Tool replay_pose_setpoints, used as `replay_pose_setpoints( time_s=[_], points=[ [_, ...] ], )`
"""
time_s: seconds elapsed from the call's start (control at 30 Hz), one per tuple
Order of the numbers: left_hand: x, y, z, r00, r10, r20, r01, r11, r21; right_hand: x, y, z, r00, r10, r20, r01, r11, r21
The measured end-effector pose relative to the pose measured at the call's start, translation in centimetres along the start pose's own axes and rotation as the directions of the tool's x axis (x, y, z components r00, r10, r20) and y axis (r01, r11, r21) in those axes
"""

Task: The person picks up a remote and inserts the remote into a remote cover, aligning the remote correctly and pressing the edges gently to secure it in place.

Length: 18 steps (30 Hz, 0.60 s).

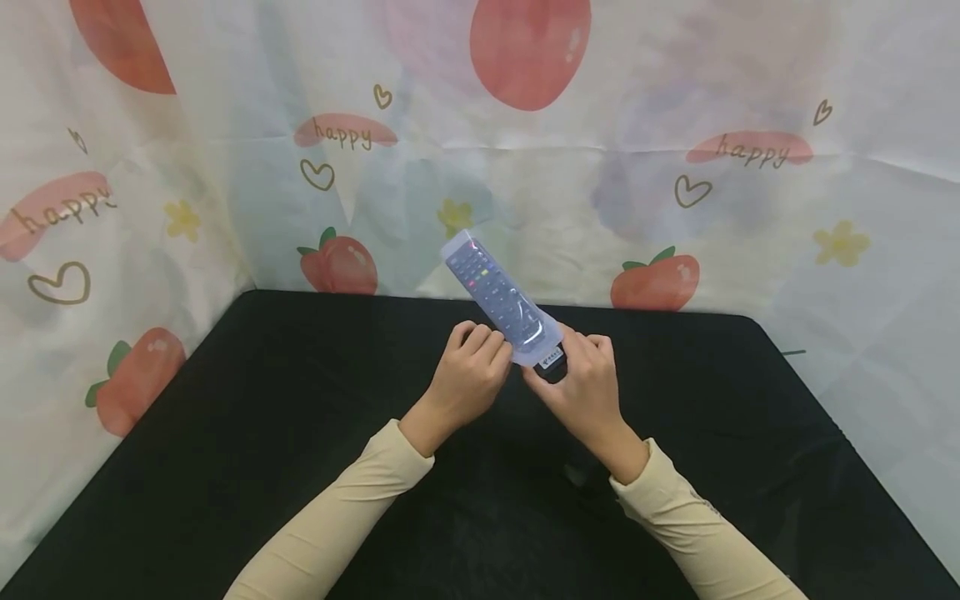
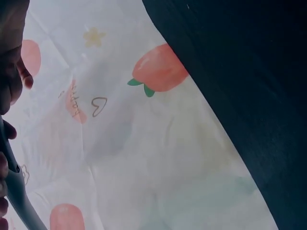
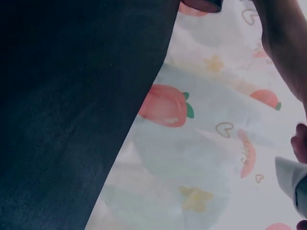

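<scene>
Pale cream, tubular fabric left sleeve (image 1: 330,517) and matching right sleeve (image 1: 697,529): creased along the forearm; each terminates in a loose cuff (image 1: 402,447). Left hand (image 1: 467,371) and right hand (image 1: 588,387): bare.

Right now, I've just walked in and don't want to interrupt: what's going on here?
A person is handling a remote mostly covered by a translucent sleeve, its dark lower end sticking out. The right grip holds it near that end, and the left grip has its fingers curled at the sleeve's lower edge. The remote is held above the black table, buttons toward the head camera. Whether the sleeve is going on or coming off, I can't tell.
</scene>
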<state>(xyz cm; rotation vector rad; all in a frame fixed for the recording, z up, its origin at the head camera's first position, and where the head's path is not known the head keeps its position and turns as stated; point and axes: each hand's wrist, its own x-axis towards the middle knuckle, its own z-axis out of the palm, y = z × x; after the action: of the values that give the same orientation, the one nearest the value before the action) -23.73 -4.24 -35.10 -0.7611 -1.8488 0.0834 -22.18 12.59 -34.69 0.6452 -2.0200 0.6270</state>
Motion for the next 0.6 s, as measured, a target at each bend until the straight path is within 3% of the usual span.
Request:
replay_pose_setpoints(
  time_s=[0.23,0.37,0.47,0.6],
  points=[
    [0.0,-0.4,-0.4,0.999,0.018,0.031,-0.02,0.999,0.038,0.6,0.6,-0.6,0.997,-0.052,0.059,0.05,0.998,0.032],
    [-0.1,-0.5,-0.6,0.999,0.003,0.039,-0.005,0.999,0.052,0.5,1.3,-1.1,0.985,-0.141,0.096,0.141,0.99,0.006],
    [-0.3,-1.0,-0.8,1.0,-0.012,-0.004,0.012,1.0,0.028,0.2,1.9,-1.5,0.963,-0.244,0.115,0.247,0.969,-0.018],
    [-0.3,-1.9,-1.0,0.998,-0.031,-0.045,0.03,0.999,-0.023,-0.2,2.7,-1.9,0.905,-0.405,0.132,0.414,0.909,-0.047]
  ],
)
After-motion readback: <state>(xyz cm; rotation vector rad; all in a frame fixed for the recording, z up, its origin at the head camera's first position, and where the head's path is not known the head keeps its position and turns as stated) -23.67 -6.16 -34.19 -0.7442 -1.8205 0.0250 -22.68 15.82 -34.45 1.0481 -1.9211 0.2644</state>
